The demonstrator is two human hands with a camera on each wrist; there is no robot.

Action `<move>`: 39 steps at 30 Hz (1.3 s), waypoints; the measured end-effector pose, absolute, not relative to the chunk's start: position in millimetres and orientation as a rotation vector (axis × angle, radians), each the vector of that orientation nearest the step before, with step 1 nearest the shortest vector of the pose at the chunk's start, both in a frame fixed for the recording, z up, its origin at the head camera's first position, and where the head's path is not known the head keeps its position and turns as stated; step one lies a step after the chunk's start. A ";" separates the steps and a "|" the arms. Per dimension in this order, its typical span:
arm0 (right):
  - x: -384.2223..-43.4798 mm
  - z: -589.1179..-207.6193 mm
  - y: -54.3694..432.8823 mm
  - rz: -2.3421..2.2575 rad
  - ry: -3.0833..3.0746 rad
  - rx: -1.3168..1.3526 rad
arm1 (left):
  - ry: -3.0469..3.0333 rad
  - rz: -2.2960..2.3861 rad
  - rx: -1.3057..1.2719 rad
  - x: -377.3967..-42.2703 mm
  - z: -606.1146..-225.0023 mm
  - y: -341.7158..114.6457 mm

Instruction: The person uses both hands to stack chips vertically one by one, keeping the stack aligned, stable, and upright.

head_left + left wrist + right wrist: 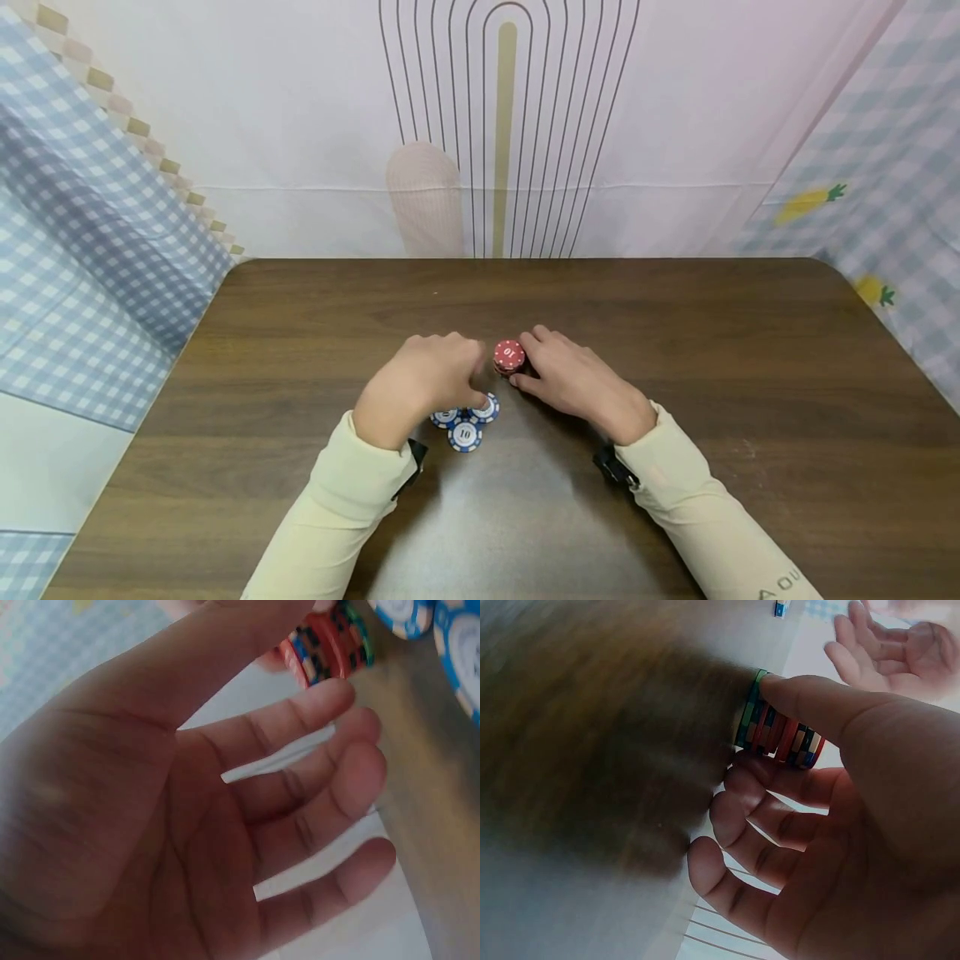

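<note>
A stack of poker chips point(509, 356) stands on the table with a red "10" chip on top. In the right wrist view the chip stack point(776, 735) shows red, dark and green edges, and my right hand point(817, 802) pinches it between thumb and index finger. From the head view, my right hand point(570, 375) lies at the stack's right side. My left hand point(427, 379) hovers left of the stack over several blue-and-white poker chips point(465, 435), partly hiding them. In the left wrist view the left hand's fingers point(300, 780) are loosely bent, holding nothing.
The brown wooden table point(300, 300) runs back to a white patterned cloth point(300, 125). Blue checked cloth point(90, 192) hangs along the left side, and more with pineapple prints point(806, 204) hangs at the right.
</note>
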State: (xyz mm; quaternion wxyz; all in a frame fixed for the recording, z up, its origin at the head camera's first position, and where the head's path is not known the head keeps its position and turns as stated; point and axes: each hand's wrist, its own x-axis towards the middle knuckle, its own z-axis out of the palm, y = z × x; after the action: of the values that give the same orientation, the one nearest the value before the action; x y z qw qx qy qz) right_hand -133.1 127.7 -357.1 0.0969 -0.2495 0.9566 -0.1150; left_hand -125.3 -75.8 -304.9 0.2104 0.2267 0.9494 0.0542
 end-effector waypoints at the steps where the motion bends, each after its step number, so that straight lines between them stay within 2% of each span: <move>1: -133.1 -357.0 127.9 -0.342 2.833 -0.740 | 2.638 0.124 0.617 -124.1 -306.8 -73.1; 12: -133.2 -356.8 127.2 -0.335 2.833 -0.746 | 2.687 -0.087 0.595 -115.2 -320.9 -52.4; 27: -134.0 -360.5 132.7 -0.327 2.828 -0.726 | 2.715 -0.064 0.580 -121.6 -329.8 -47.2; 39: -134.6 -359.8 132.3 -0.339 2.834 -0.738 | 2.780 0.061 0.522 -122.3 -319.3 -56.5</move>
State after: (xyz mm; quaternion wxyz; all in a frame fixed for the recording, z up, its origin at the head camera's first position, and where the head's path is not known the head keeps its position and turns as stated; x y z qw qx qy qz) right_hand -134.6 132.3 -359.8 0.0968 -0.2492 0.9568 -0.1145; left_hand -122.3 -56.5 -319.3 0.1555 0.1821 0.9707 0.0212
